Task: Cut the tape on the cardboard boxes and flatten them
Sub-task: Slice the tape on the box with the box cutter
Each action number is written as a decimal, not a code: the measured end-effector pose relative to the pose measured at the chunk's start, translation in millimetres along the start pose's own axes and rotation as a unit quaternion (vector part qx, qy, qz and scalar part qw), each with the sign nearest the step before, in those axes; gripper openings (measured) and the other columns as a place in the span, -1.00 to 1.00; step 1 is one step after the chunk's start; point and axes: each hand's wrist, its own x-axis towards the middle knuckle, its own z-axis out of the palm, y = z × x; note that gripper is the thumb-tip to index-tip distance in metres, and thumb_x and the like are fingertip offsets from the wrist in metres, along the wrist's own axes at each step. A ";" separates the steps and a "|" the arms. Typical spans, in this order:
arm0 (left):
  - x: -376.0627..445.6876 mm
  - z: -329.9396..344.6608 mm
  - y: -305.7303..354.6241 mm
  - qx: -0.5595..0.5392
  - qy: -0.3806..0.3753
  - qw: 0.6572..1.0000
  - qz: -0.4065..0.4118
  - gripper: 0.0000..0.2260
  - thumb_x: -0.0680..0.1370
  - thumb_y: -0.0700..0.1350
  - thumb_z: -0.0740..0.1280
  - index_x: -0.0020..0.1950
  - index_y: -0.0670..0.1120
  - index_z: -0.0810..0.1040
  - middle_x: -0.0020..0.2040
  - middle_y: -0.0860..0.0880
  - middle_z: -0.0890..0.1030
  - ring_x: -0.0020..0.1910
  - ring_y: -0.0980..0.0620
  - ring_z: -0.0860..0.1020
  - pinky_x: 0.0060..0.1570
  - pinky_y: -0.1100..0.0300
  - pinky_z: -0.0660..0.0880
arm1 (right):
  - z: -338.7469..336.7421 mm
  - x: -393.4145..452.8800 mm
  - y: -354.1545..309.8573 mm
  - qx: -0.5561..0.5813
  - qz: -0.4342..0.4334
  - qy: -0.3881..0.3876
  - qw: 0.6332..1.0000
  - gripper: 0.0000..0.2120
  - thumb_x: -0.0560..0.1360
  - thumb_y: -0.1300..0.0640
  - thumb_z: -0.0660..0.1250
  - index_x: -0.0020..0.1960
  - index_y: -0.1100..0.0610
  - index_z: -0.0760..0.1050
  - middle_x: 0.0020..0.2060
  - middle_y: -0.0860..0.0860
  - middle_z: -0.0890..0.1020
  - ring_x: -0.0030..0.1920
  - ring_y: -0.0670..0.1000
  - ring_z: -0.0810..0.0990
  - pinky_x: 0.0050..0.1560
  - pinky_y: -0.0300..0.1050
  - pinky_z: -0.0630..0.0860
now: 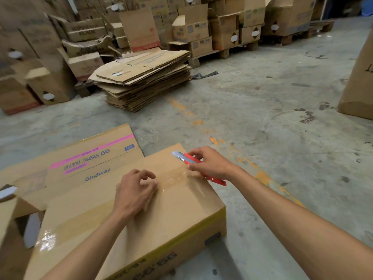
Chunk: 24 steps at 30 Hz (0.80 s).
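Note:
A closed cardboard box (171, 217) stands on the floor in front of me, with clear tape (173, 178) running along its top seam. My left hand (135, 193) rests on the box top over the tape, fingers loosely curled and holding nothing. My right hand (210, 162) grips a red utility knife (191, 160). Its extended blade points toward the box's far edge, at the tape's end. A flattened box (80, 158) printed with "Glodway" and pink stripes lies just behind and to the left.
A stack of flattened cardboard (145, 81) sits on the floor ahead. Piles of boxes (201, 29) on pallets line the back. A tall box (359, 77) stands at the right edge. An open box (16, 219) is at my left. Bare concrete floor (272, 128) lies to the right.

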 end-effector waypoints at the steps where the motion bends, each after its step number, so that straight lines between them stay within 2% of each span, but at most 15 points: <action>1: -8.1 -6.8 -7.2 0.035 0.016 0.999 -0.022 -0.89 0.48 0.13 0.42 -0.01 0.23 0.60 0.03 0.08 0.56 0.13 -0.01 0.52 0.15 -0.03 0.42 | 5.1 3.2 -9.3 0.004 -0.007 0.000 1.000 -0.72 0.49 0.16 0.41 0.20 0.07 0.59 -0.09 0.06 0.68 -0.33 0.02 0.63 -0.36 -0.18 0.51; 5: -42.5 -42.3 -45.4 0.125 0.085 0.974 -0.166 -0.60 0.49 0.29 0.29 0.26 0.17 0.54 0.29 -0.04 0.45 0.32 -0.13 0.38 0.28 -0.12 0.27 | 34.1 11.3 -46.5 0.023 -0.048 -0.049 0.997 -0.80 0.53 0.13 0.40 0.15 0.00 0.58 -0.20 0.07 0.71 -0.46 -0.12 0.54 -0.44 -0.21 0.49; 9: -84.6 -78.4 -90.3 0.142 0.014 0.928 -0.343 -0.20 0.40 0.49 0.20 0.51 0.09 0.24 0.53 -0.18 0.19 0.49 -0.27 0.18 0.38 -0.27 0.16 | 79.1 13.8 -79.1 -0.015 -0.072 -0.135 0.988 -0.83 0.57 0.14 0.36 0.15 -0.01 0.55 -0.26 0.00 0.69 -0.45 -0.20 0.53 -0.35 -0.13 0.53; 10: -93.7 -83.4 -97.9 0.122 -0.003 0.921 -0.371 -0.12 0.36 0.53 0.19 0.53 0.04 0.19 0.54 -0.17 0.17 0.48 -0.29 0.20 0.38 -0.29 0.18 | 91.6 13.7 -85.1 -0.032 -0.074 -0.154 0.985 -0.82 0.58 0.14 0.34 0.16 -0.03 0.54 -0.25 -0.01 0.68 -0.45 -0.20 0.53 -0.32 -0.09 0.54; 12: -107.4 -89.4 -110.6 0.084 -0.007 0.924 -0.372 -0.05 0.34 0.54 0.20 0.52 -0.06 0.19 0.54 -0.15 0.19 0.45 -0.28 0.25 0.36 -0.28 0.28 | 115.8 13.5 -94.0 -0.080 -0.080 -0.194 0.974 -0.77 0.59 0.16 0.30 0.22 -0.04 0.53 -0.21 -0.02 0.68 -0.36 -0.13 0.58 -0.21 -0.07 0.56; 15: -116.8 -97.1 -121.5 0.049 0.027 0.936 -0.347 -0.12 0.38 0.46 0.28 0.48 -0.12 0.27 0.49 -0.13 0.29 0.41 -0.25 0.30 0.33 -0.21 0.35 | 143.7 17.0 -101.6 -0.165 -0.096 -0.209 0.959 -0.68 0.57 0.19 0.25 0.30 0.02 0.52 -0.02 0.05 0.69 -0.04 0.04 0.64 0.01 -0.10 0.52; 17: -122.7 -98.1 -121.1 0.040 0.038 0.938 -0.343 -0.19 0.40 0.41 0.32 0.45 -0.13 0.32 0.45 -0.12 0.32 0.38 -0.22 0.31 0.30 -0.16 0.37 | 155.3 18.7 -107.9 -0.178 -0.085 -0.203 0.959 -0.68 0.55 0.22 0.24 0.27 0.03 0.53 0.00 0.04 0.66 0.05 0.09 0.60 0.04 -0.09 0.49; 20: -130.0 -96.3 -116.4 -0.013 0.095 0.938 -0.334 -0.39 0.48 0.22 0.39 0.40 -0.11 0.41 0.39 -0.11 0.39 0.36 -0.14 0.35 0.29 -0.05 0.36 | 166.0 19.4 -124.0 -0.085 -0.022 -0.226 0.970 -0.80 0.53 0.25 0.25 0.07 0.06 0.55 -0.14 0.06 0.68 -0.14 0.07 0.58 -0.17 -0.13 0.47; 22: -136.7 -96.9 -113.0 -0.072 0.173 0.936 -0.299 -0.60 0.56 0.10 0.35 0.32 -0.08 0.52 0.28 -0.06 0.49 0.30 -0.05 0.40 0.25 0.04 0.35 | 170.6 17.7 -137.6 0.012 0.022 -0.243 0.970 -0.86 0.58 0.23 0.25 0.10 0.14 0.53 -0.11 0.10 0.73 -0.26 0.02 0.55 -0.26 -0.17 0.47; 24: -139.2 -101.3 -109.2 -0.145 0.233 0.930 -0.245 -0.74 0.62 0.03 0.27 0.22 -0.05 0.59 0.13 0.00 0.58 0.18 0.02 0.49 0.16 0.13 0.41 | 175.2 18.4 -149.1 0.086 0.024 -0.235 0.968 -0.88 0.61 0.21 0.28 0.12 0.17 0.55 -0.11 0.09 0.72 -0.29 -0.03 0.56 -0.25 -0.19 0.44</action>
